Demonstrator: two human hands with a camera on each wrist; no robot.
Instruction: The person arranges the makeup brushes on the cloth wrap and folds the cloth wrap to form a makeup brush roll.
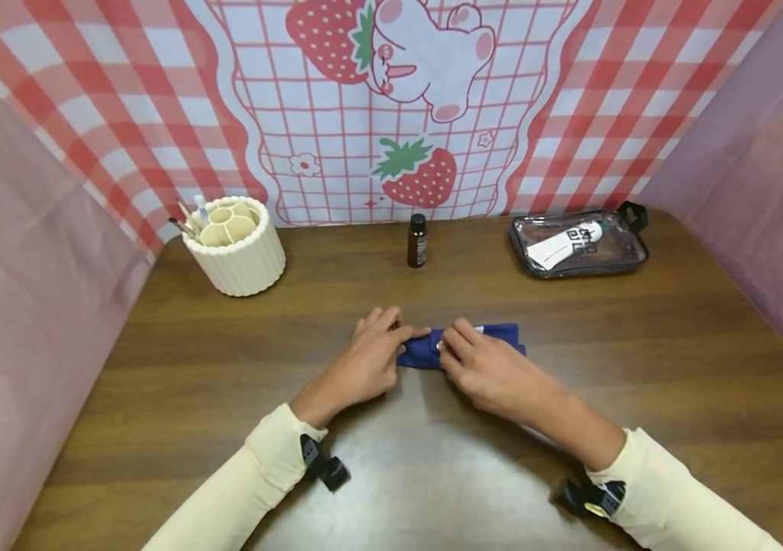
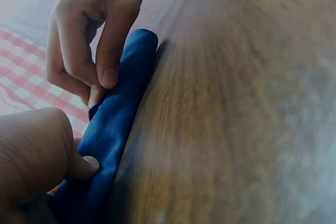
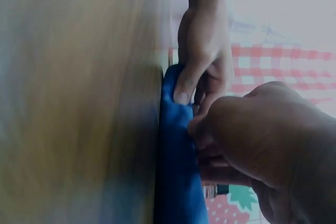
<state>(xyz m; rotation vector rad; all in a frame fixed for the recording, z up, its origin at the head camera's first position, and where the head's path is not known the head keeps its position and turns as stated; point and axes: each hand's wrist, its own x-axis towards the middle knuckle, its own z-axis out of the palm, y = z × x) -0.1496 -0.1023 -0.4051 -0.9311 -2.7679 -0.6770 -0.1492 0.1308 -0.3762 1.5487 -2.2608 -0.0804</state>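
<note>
A narrow dark blue pouch (image 1: 501,334) with a smooth, leather-like surface lies flat on the table. A small flap with a light round snap shows near its middle, partly under the fingers. At its left end my left hand (image 1: 367,358) holds it, thumb pressing on the top face and the other fingers beyond the far edge. My right hand (image 1: 491,369) pinches the flap at the middle with bent fingertips. In the left wrist view the thumb dents the pouch (image 2: 113,129). The right wrist view hides the right fingertips partly behind the hand.
A cream ribbed holder (image 1: 243,264) with several thin sticks stands at the back left. Behind the hands is a small brown bottle (image 1: 416,249) with a black cap. A clear black-edged case (image 1: 614,249) holding a white tube (image 1: 563,246) lies back right. Fabric walls border the table.
</note>
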